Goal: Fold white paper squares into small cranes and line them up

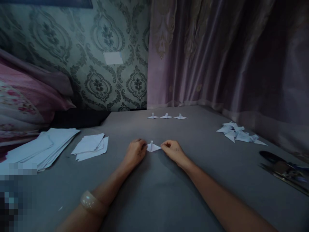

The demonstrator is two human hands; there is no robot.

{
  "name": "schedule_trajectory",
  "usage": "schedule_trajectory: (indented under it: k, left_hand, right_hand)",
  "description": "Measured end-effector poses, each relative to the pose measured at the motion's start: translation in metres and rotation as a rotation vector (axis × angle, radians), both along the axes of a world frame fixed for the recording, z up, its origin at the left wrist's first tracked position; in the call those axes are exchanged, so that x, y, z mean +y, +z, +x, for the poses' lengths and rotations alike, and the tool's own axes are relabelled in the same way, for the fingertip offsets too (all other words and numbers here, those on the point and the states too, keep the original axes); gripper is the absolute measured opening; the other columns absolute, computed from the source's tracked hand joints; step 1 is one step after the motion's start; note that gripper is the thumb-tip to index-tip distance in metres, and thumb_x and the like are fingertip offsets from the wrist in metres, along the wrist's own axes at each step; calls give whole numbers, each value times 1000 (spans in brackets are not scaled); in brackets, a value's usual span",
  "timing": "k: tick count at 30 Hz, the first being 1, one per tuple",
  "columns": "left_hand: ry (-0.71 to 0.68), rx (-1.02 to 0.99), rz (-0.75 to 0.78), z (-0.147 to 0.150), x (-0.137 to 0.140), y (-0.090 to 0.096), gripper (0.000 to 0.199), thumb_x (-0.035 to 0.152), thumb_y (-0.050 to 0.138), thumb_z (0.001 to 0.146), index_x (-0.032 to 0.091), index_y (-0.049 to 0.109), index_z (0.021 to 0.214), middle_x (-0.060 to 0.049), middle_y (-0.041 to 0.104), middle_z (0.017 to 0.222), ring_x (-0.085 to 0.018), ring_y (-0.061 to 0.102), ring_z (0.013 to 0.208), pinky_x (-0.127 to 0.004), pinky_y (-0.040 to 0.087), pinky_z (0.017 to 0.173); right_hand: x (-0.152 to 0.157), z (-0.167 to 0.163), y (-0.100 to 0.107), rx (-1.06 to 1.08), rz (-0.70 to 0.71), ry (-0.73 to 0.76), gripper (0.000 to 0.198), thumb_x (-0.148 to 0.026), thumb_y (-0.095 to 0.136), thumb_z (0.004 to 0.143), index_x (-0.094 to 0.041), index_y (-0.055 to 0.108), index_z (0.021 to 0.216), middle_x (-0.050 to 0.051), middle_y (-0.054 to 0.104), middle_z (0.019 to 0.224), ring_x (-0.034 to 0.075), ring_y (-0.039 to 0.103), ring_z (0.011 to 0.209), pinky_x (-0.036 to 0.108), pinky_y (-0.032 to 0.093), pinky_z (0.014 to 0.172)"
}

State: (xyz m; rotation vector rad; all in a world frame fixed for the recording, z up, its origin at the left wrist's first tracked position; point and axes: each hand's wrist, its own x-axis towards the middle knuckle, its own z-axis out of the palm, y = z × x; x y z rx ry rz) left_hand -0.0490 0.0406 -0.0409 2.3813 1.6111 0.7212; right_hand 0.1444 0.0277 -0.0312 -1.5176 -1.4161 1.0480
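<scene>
Between my two hands is a small folded white paper crane (153,147), its wings spread sideways and a narrow point standing up in its middle. My left hand (138,150) pinches the left wing tip, fingers closed. On the other side my right hand (172,149) has thumb and forefinger closed on the right wing tip. Farther back, three similar paper cranes (166,116) stand in a row on the grey cloth surface (154,196). To the right lies a heap of more folded white paper pieces (238,132).
At the left lie a small stack of paper squares (90,145) and a larger pile of white sheets (48,145). Scissors (277,175) and a dark object lie at the right edge. A wall and a curtain (169,64) bound the back; pink bedding (26,93) rises at left.
</scene>
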Motion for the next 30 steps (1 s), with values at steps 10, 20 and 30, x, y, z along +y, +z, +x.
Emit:
schedule_trajectory:
  k: [10, 20, 30]
  left_hand:
    - [174, -290, -416, 28, -32, 18, 21, 28, 56, 76, 14, 66, 89, -2, 64, 65, -16, 58, 62, -24, 36, 54]
    - [140, -404, -92, 16, -20, 5, 36, 23, 68, 67, 15, 59, 101, -6, 63, 96, -18, 54, 86, -28, 42, 75]
    - [1, -523, -206, 19, -16, -3, 14, 24, 58, 75, 14, 68, 79, 1, 59, 66, -12, 53, 65, -21, 37, 59]
  right_hand:
    - [0, 3, -10, -366, 275, 153, 29, -23, 65, 71, -22, 67, 100, 2, 62, 86, 13, 52, 69, 24, 38, 66]
    - [6, -4, -5, -577, 328, 324, 13, -24, 55, 86, -21, 68, 88, 3, 60, 88, 14, 56, 79, 25, 37, 71]
    - [6, -10, -12, -411, 338, 209, 8, -19, 59, 77, -20, 61, 84, 1, 65, 82, 15, 59, 74, 26, 41, 67]
